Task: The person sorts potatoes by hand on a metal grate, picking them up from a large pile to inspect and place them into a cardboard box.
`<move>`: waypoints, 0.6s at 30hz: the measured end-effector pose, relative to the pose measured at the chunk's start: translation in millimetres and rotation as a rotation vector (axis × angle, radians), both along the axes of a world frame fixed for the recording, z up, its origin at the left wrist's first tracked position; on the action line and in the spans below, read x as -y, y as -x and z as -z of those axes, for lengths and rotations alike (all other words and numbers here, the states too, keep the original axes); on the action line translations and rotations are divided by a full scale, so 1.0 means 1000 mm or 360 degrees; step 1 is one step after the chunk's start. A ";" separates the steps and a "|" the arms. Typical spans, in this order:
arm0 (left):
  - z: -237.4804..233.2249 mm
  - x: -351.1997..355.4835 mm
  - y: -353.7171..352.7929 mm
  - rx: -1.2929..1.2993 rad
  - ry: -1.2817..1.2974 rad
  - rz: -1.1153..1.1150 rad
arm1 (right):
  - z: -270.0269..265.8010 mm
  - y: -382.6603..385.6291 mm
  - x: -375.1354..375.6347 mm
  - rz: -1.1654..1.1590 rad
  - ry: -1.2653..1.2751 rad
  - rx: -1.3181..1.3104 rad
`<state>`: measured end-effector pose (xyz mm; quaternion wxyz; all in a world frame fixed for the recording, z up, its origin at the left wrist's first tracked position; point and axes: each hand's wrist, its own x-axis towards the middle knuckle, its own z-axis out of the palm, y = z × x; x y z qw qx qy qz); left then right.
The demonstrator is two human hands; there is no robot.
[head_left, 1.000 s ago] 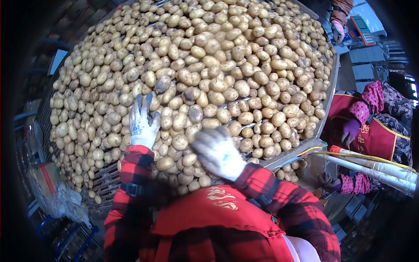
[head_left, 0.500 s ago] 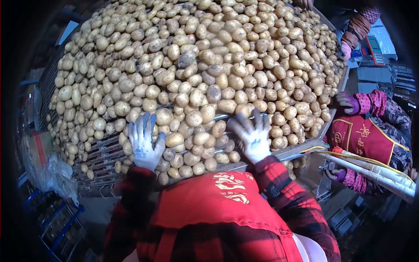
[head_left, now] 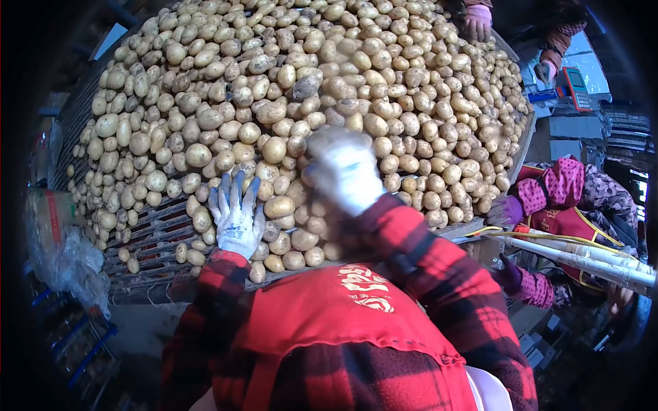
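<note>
Potatoes (head_left: 277,150) lie heaped over a slatted sorting table (head_left: 152,241) in front of me. My left hand (head_left: 238,218), in a white glove with blue-grey fingertips, rests at the near edge of the heap. Its fingers are spread over the potatoes and grip nothing. In a matching glove, my right hand (head_left: 347,171) is over the potatoes near the middle. Motion smears its fingers, so whether it holds a potato does not show. One darker, dirt-covered potato (head_left: 306,86) lies beyond it.
A co-worker's pink-gloved hand (head_left: 478,22) touches the far side of the heap. On the right, another person in a maroon apron (head_left: 558,222) stands by white pipes (head_left: 582,259). A red-and-green device (head_left: 577,88) sits behind. Plastic wrapping (head_left: 72,264) hangs at the left corner.
My right hand has swept inward and away from me, from the near right edge toward the middle of the heap. My left hand has shifted slightly right. The co-workers' hands have moved too.
</note>
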<state>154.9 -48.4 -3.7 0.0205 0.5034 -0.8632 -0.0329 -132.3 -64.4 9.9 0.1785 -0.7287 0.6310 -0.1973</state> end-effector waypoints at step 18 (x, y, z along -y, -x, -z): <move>-0.030 -0.014 -0.054 -0.0569 0.0045 0.0210 | 0.013 0.045 -0.104 0.0367 0.0379 -0.0379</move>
